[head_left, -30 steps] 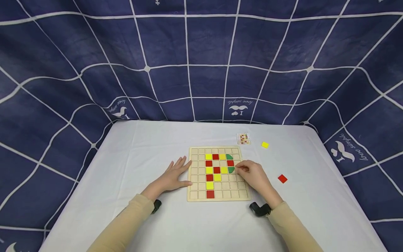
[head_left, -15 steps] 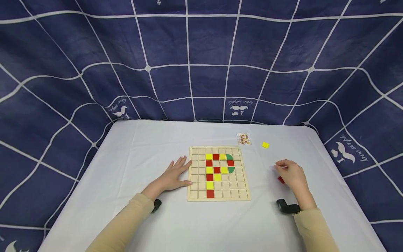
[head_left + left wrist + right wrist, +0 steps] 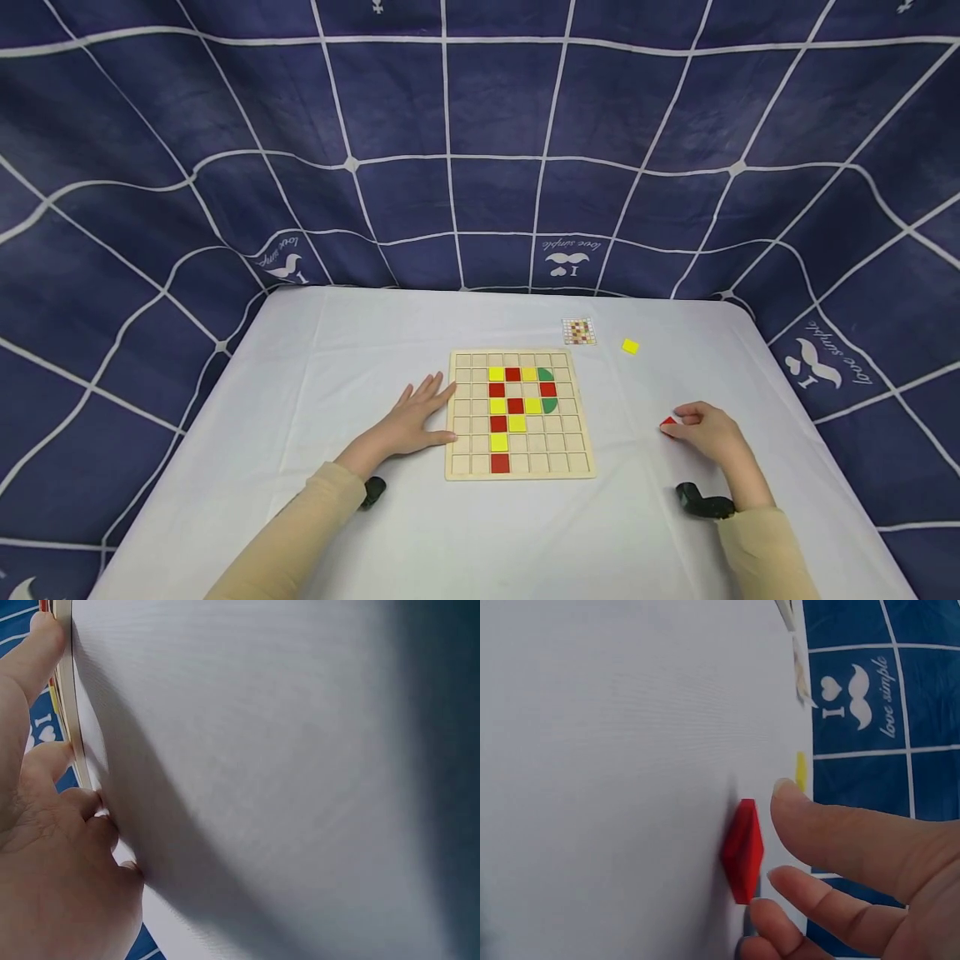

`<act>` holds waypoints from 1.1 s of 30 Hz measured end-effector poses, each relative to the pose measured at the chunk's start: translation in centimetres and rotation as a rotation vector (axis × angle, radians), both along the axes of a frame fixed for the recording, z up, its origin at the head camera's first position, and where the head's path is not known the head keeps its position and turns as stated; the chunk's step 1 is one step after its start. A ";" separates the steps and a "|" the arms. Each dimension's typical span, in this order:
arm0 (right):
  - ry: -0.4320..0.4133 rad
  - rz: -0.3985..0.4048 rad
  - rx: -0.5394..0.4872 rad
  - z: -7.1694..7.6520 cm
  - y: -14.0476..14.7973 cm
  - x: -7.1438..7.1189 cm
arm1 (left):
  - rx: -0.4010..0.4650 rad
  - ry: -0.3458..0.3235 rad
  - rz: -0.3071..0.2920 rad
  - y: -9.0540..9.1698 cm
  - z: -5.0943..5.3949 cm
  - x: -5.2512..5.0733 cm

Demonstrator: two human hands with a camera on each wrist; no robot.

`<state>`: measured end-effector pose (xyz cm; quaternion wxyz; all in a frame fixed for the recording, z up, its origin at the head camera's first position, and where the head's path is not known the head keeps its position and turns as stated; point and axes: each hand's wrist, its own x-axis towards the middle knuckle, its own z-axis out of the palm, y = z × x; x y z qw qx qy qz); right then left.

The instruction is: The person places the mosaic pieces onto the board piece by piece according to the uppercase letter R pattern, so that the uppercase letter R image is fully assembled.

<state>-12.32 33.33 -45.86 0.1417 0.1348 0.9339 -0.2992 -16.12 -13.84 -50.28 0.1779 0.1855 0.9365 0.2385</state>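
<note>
A wooden grid board [image 3: 555, 446] lies in the middle of the table, with red, yellow and green tiles set in its squares. My left hand [image 3: 412, 421] rests at its left edge, fingers spread; in the left wrist view, fingertips of the left hand [image 3: 60, 847] touch the board's side. To the right, my right hand [image 3: 708, 432] is over a red square tile [image 3: 667, 422], thumb and fingers apart around it. In the right wrist view the red tile [image 3: 744, 851] lies flat on the cloth, and a gap shows between it and the thumb [image 3: 799, 825].
Behind the board's right corner lies a small printed pattern card [image 3: 579, 331]. A loose yellow square tile [image 3: 630, 346] is just right of it. White cloth covers the table [image 3: 360, 333], and a blue checked curtain [image 3: 487, 200] hangs behind and at both sides.
My right hand has left the green tile at the board's right side and moved right, then down to the red tile. The left hand has stayed on the board's edge.
</note>
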 end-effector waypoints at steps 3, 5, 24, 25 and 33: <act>0.011 -0.008 -0.009 -0.5 -0.1 0.1 | -0.002 0.000 0.004 0.0 0.0 0.0; 0.026 -0.014 -0.010 -0.8 -0.1 0.1 | 0.002 0.002 0.003 0.0 0.1 0.0; 0.060 -0.020 -0.016 -1.0 -0.9 0.3 | -0.011 -0.016 0.009 0.0 0.0 0.1; 0.068 -0.016 -0.018 -1.0 -1.1 0.3 | -0.013 -0.019 0.009 0.0 0.0 0.1; 0.182 -0.022 -0.120 -1.0 -3.7 0.1 | -0.021 -0.014 0.012 0.0 0.1 0.1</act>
